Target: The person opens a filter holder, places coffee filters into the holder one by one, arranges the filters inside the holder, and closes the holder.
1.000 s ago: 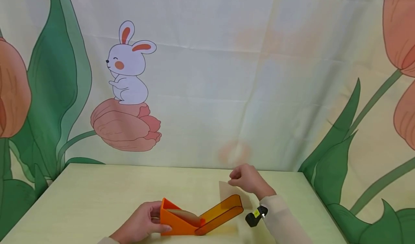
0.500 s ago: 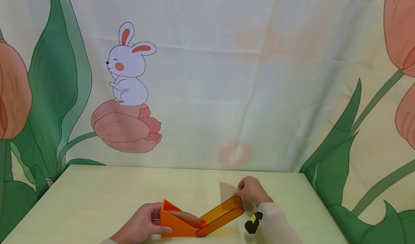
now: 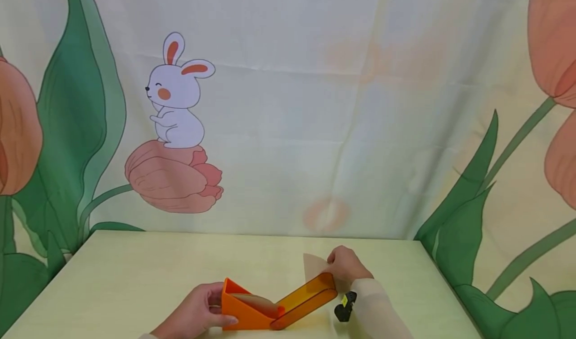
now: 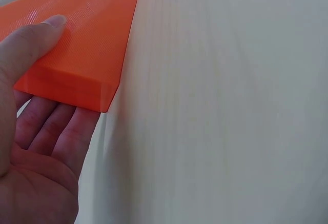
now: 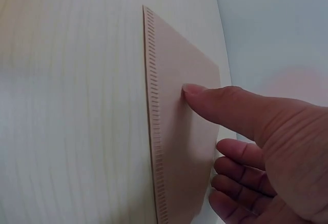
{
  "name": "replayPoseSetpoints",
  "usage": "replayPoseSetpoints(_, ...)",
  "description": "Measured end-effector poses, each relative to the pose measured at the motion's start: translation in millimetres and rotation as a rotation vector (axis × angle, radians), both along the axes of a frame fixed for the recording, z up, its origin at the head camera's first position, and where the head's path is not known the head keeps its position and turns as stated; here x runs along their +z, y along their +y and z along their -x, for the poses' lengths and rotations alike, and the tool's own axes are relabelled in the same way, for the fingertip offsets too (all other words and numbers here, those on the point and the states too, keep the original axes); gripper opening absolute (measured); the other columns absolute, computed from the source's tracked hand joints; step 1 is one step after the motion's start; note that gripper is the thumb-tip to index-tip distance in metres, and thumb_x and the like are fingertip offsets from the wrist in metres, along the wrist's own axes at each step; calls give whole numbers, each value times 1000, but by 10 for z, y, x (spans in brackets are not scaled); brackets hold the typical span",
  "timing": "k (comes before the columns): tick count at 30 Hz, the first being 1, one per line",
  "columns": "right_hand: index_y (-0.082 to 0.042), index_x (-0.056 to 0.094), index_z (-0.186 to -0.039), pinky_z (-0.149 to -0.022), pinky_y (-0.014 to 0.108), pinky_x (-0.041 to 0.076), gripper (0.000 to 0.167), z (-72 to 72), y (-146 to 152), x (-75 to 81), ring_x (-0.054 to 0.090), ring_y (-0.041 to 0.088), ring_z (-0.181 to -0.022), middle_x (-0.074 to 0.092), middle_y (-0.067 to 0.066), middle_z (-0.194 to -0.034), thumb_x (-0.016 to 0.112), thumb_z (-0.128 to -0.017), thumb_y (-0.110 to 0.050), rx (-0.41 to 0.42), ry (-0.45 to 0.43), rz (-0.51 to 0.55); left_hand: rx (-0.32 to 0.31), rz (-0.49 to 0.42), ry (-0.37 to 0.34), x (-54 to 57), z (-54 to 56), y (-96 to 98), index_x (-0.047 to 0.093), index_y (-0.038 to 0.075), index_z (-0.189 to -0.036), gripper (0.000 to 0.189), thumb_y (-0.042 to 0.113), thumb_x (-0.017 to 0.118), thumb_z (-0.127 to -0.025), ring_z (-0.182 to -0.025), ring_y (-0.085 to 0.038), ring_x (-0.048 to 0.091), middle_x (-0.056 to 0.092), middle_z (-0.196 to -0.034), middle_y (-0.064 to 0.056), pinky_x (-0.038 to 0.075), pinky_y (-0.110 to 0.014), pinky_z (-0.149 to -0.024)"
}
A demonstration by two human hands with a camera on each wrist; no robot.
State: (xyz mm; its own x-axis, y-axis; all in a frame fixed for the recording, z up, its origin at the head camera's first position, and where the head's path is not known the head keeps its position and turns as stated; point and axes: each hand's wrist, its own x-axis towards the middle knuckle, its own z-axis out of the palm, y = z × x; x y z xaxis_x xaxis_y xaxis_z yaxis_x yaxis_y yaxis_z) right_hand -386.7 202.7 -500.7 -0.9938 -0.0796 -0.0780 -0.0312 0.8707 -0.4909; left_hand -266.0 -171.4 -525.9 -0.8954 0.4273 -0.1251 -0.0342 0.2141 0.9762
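Note:
My left hand (image 3: 196, 308) grips the closed end of an orange wedge-shaped holder (image 3: 245, 318), thumb on its near side and fingers behind. Its see-through amber lid (image 3: 308, 301) is swung up to the right. Brown coffee filters (image 3: 260, 303) sit inside the holder. Beyond the lid, my right hand (image 3: 348, 265) is at a separate tan coffee filter (image 5: 177, 116) with a crimped edge. In the right wrist view the thumb presses on the filter's face, and the other fingers are curled at its far edge. The lid and hand cover part of this filter in the head view.
The pale wood-grain table (image 3: 148, 269) ends at a printed cloth backdrop (image 3: 279, 129) with tulips and a rabbit. A black wrist camera (image 3: 345, 306) hangs by the right sleeve (image 3: 378, 309), close to the raised lid.
My right hand has come down from above the loose filter onto its right part, behind the raised lid. The left hand and the holder stay in place.

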Motion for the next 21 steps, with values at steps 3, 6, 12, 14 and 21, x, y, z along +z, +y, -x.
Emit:
replayPoseSetpoints(3, 0, 72, -107, -89, 46, 60, 24, 2, 9, -1, 64, 24, -89, 72, 12, -103, 80, -87, -12, 11, -1, -3, -1, -1, -6, -5, 3, 3, 65, 8, -130, 57, 30, 87, -82, -107, -22, 68, 73, -124, -6, 59, -35, -97)
replayPoseSetpoints(6, 1, 72, -108, -90, 46, 60, 24, 9, 15, -6, 64, 24, -90, 71, 12, -104, 79, -88, -12, 17, 1, -14, 2, 2, -21, -2, 8, 2, 65, 8, -131, 58, 29, 87, -82, -106, -22, 69, 73, -124, -6, 59, -36, -97)
replayPoseSetpoints(12, 0, 72, -108, -93, 47, 59, 24, 9, -12, -15, 64, 25, -91, 71, 12, -104, 80, -88, -12, -15, -8, -10, 10, 7, -36, -13, 3, -5, 64, 6, -131, 58, 25, 87, -82, -105, -22, 69, 73, -123, -6, 60, -35, -95)
replayPoseSetpoints(14, 0, 72, -109, -93, 48, 59, 25, 5, -22, -8, 64, 26, -93, 71, 12, -105, 79, -88, -12, -25, -14, -9, 10, 9, -34, -14, 3, -3, 64, 6, -131, 58, 25, 86, -82, -105, -22, 69, 73, -123, -6, 60, -35, -95)
replayPoseSetpoints(21, 0, 70, -106, -93, 49, 59, 28, -1, -37, 19, 63, 27, -91, 70, 12, -101, 83, -85, -13, -49, -27, -19, 5, 13, -26, -19, 19, 2, 64, 6, -131, 57, 25, 86, -82, -105, -22, 69, 73, -123, -6, 60, -36, -96)
